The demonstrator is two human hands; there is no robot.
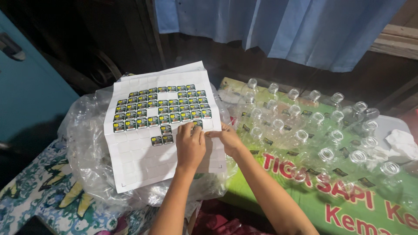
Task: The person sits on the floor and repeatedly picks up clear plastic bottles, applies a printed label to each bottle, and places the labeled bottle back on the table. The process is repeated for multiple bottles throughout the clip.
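**Both hands pinching at a label on the sticker sheet**

Left hand [190, 146] and right hand [226, 138] meet at the lower right of the label block on the sticker sheet [143, 152]. Fingertips of both are together, pinched at one small dark label [198, 123] on the end of the row; whether it is already lifted off the backing, cannot tell.

Sheet: white backing paper, thin, light, floppy. It lies on a heap of clear plastic bags [87, 148], so the support under it is soft and gives. More sheets seem to be stacked beneath, edges showing at the top. Long axis runs from near-left to far-right, tilted a bit clockwise in view; far short edge points toward the blue curtain [305, 30]. Lower half is already stripped, only empty die-cut outlines there.

Labels: small squares, dark with green and yellow print, rows running across the sheet's short axis. Judged very light, bendy, sticky on the back, easy to curl or fold onto themselves. Best taken at a corner or edge with fingertips or a nail, peeled low and flat, other hand pressing the backing down.

To the right, well apart from the sheet: rows of clear empty bottles [305, 130], upright, mouths open, several already labelled, standing on a green printed cloth [392, 204] over the bench. White crumpled paper [402, 143] at far right.
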